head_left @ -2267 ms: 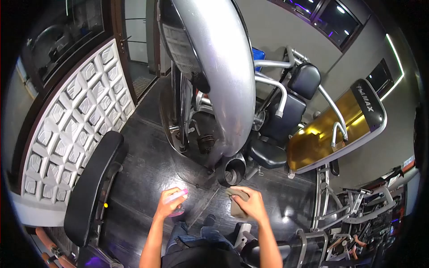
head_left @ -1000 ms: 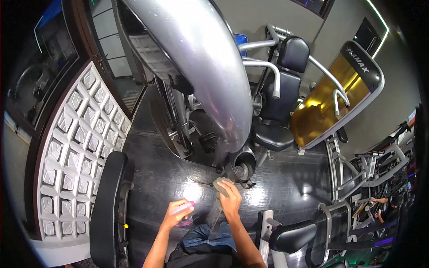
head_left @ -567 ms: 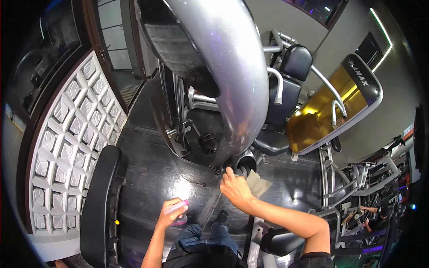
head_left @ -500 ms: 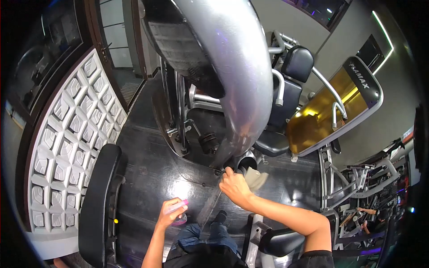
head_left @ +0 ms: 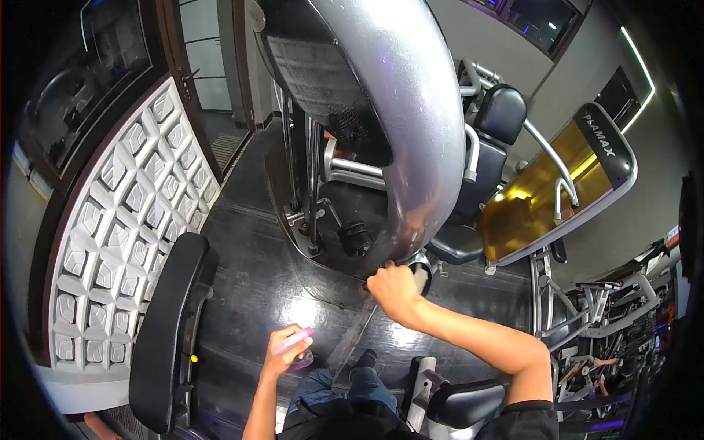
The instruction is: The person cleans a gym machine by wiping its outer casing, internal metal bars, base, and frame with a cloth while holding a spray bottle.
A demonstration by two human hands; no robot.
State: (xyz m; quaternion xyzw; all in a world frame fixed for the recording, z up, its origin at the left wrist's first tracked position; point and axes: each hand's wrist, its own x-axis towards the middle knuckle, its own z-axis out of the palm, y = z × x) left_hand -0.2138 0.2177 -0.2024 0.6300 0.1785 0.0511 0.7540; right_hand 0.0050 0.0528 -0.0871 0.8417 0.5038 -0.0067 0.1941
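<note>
My left hand [head_left: 281, 353] is wrapped round a clear spray bottle with a pink nozzle [head_left: 308, 333], held low in front of my legs. Part of the bottle's body shows below the fingers. My right hand [head_left: 396, 295] is closed at the foot of a large curved silver machine frame [head_left: 429, 139]. A pale cloth [head_left: 420, 278] shows just behind its knuckles, by a round silver tube end; the rest is hidden by the hand.
A black padded bench [head_left: 172, 330] stands on the left beside a white patterned wall panel [head_left: 125, 205]. A black seat [head_left: 466, 402] is close at my right. Further off are a machine with a gold panel [head_left: 546, 194] and a weight stack [head_left: 356, 238].
My right hand has shifted slightly right, and the cloth that hung out to its right is now mostly behind the hand. My left hand still holds the spray bottle. The view has tilted a little.
</note>
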